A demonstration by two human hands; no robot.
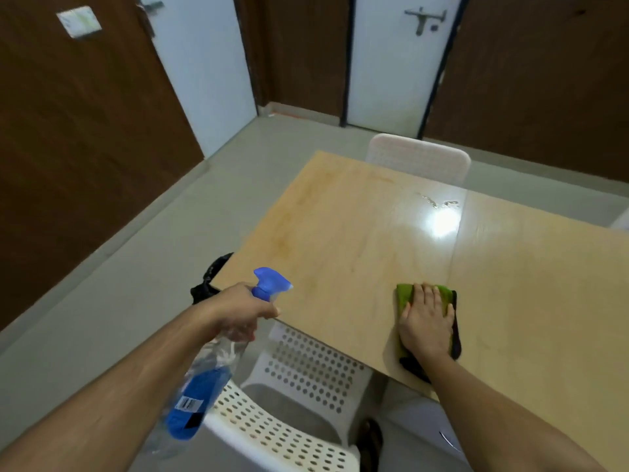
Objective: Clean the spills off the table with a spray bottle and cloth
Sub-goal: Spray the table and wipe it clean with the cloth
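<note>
wooden table [357,240], green cloth [405,294], wet spill [439,201]

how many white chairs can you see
3, possibly: one perforated chair tucked under the table's near edge, one chair back at the far edge, and a white sliver far right, maybe another.

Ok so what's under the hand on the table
The right hand lies flat on a green cloth with a dark edge, which rests on the wooden table. Any spill beneath the cloth is covered.
</note>
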